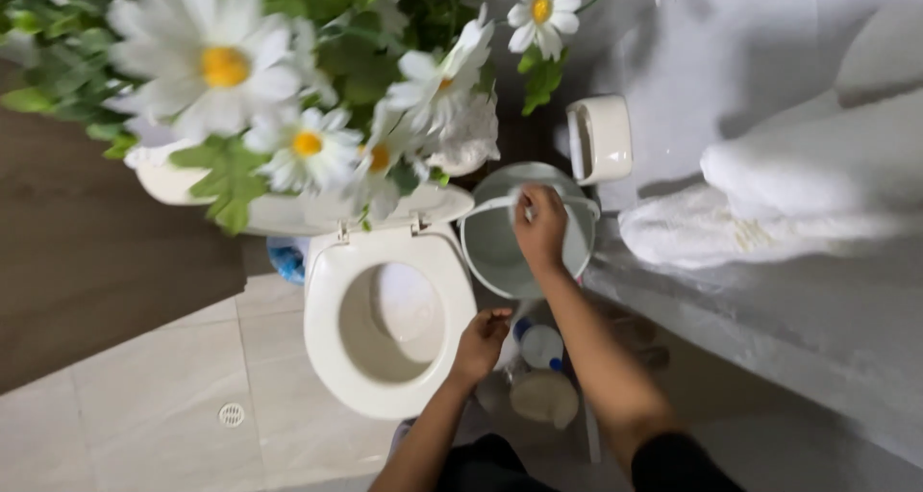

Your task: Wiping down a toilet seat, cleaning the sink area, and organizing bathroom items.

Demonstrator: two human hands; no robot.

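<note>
- Two hands work: your right hand (540, 230) pinches the thin wire handle (490, 203) of the pale round plastic bucket (500, 261); lift it level.
- Keep your left hand (481, 343), loosely curled and holding nothing, at the white toilet seat's (327, 357) three o'clock edge.

Right hand (540, 225) reaches forward, arm extended, fingers pinched shut. Left hand (482, 343) sits nearer, fingers curled, beside it.

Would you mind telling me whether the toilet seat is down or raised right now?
Down. The toilet seat lies flat around the bowl opening, seen as a full ring from above, with the left hand at its edge.
</note>
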